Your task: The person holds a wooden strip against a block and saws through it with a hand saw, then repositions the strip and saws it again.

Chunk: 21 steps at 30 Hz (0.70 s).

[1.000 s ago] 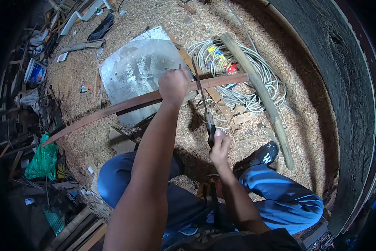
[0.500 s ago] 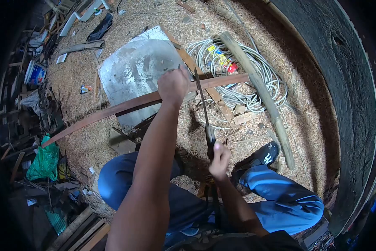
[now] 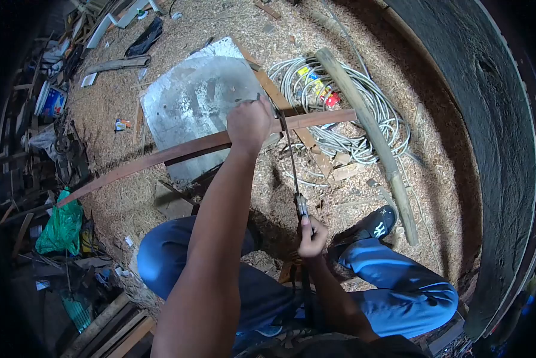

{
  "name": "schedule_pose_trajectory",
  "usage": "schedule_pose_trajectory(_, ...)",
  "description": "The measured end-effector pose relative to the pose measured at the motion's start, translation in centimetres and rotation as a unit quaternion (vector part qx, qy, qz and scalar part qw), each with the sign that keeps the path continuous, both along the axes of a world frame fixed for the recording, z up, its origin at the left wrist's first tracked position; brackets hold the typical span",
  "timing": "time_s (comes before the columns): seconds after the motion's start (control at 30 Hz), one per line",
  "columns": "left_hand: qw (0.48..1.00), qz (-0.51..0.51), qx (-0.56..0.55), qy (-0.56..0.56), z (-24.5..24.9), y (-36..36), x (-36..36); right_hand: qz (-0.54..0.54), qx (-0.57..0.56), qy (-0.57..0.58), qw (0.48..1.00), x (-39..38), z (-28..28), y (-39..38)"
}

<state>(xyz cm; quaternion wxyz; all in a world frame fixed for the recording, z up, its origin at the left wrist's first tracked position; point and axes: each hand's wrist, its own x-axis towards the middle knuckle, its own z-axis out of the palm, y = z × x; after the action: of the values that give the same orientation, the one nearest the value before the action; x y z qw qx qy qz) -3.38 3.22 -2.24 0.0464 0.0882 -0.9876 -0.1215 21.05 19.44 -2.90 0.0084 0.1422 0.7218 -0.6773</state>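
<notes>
A long reddish wooden strip [image 3: 178,149] runs across the view, over a metal sheet on the ground. My left hand [image 3: 250,124] is closed around the strip, pressing it near the sheet's right edge. Just right of that fist, the narrow dark blade of a handsaw [image 3: 292,162] crosses the strip. My right hand [image 3: 313,236] grips the saw's handle, low between my knees, with the thumb along it. How deep the blade sits in the wood cannot be made out.
The metal sheet [image 3: 190,89] lies on wood shavings. A coil of grey cable [image 3: 393,122] is at right, with a round pole [image 3: 363,110] across it. A dark curved wall [image 3: 489,119] bounds the right side. Scrap wood and a green bag [image 3: 62,227] fill the left.
My right hand has drawn the saw back slightly toward my body, so the handle and blade tip sit lower. My left hand stays on the strip.
</notes>
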Motion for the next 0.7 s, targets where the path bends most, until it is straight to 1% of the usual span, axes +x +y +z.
schedule_pose_trajectory(0.03,1.0,-0.004,0.004,0.004,-0.1,-0.1,0.1,-0.007,-0.02,0.015,1.0,0.6,-0.1,0.2)
schedule_pose_trajectory(0.07,1.0,-0.012,0.007,0.009,-0.2,-0.1,0.1,-0.028,-0.003,0.029,0.999,-0.1,-1.2,-0.1)
schedule_pose_trajectory(0.13,1.0,-0.014,-0.002,0.01,-0.2,-0.2,0.0,-0.019,-0.017,0.022,0.999,-4.5,-1.9,-0.3)
schedule_pose_trajectory(0.17,1.0,-0.015,-0.009,0.01,-0.3,-0.2,0.1,-0.009,-0.03,0.014,0.999,-5.6,-2.1,-0.2)
schedule_pose_trajectory(0.2,1.0,-0.016,-0.01,0.008,-0.5,-0.2,0.4,-0.01,-0.03,0.011,0.999,-5.5,-2.2,-0.2)
schedule_pose_trajectory(0.27,0.999,-0.006,-0.014,0.038,-0.7,-0.1,0.4,0.014,-0.001,0.004,1.0,-5.6,-2.0,-0.3)
schedule_pose_trajectory(0.3,0.999,-0.007,-0.014,0.039,-0.7,-0.1,0.2,0.013,-0.001,0.006,1.0,-4.4,-1.8,-0.7)
schedule_pose_trajectory(0.33,0.999,-0.007,-0.013,0.039,-0.7,-0.1,0.2,-0.069,0.02,0.087,0.994,-1.9,-1.7,-1.3)
schedule_pose_trajectory(0.37,0.999,-0.006,-0.011,0.038,-0.7,-0.2,0.2,-0.15,0.041,0.166,0.974,-0.1,-1.5,-1.6)
schedule_pose_trajectory(0.4,0.999,-0.004,-0.011,0.038,-0.6,-0.2,0.0,-0.149,0.041,0.166,0.974,0.5,-1.4,-1.3)
schedule_pose_trajectory(0.47,0.999,-0.004,-0.008,0.041,-0.6,-0.1,0.1,-0.073,0.013,0.098,0.992,1.4,-1.6,-0.2)
schedule_pose_trajectory(0.5,0.999,-0.005,-0.01,0.04,-0.6,0.0,0.0,-0.074,0.011,0.098,0.992,0.5,-1.7,0.0)
schedule_pose_trajectory(0.57,1.0,-0.011,-0.014,0.016,-0.6,-0.1,0.0,-0.062,0.014,0.038,0.997,-3.0,-1.7,0.0)
schedule_pose_trajectory(0.6,1.0,-0.011,-0.015,0.014,-0.8,-0.2,0.1,-0.062,0.013,0.036,0.997,-3.7,-1.8,-0.2)
schedule_pose_trajectory(0.67,0.998,-0.035,-0.034,0.042,-0.9,-0.2,0.2,-0.049,-0.037,-0.011,0.998,-4.6,-1.6,-0.5)
schedule_pose_trajectory(0.7,0.998,-0.037,-0.033,0.044,-1.0,-0.2,0.1,-0.051,-0.035,-0.01,0.998,-4.1,-1.1,-0.4)
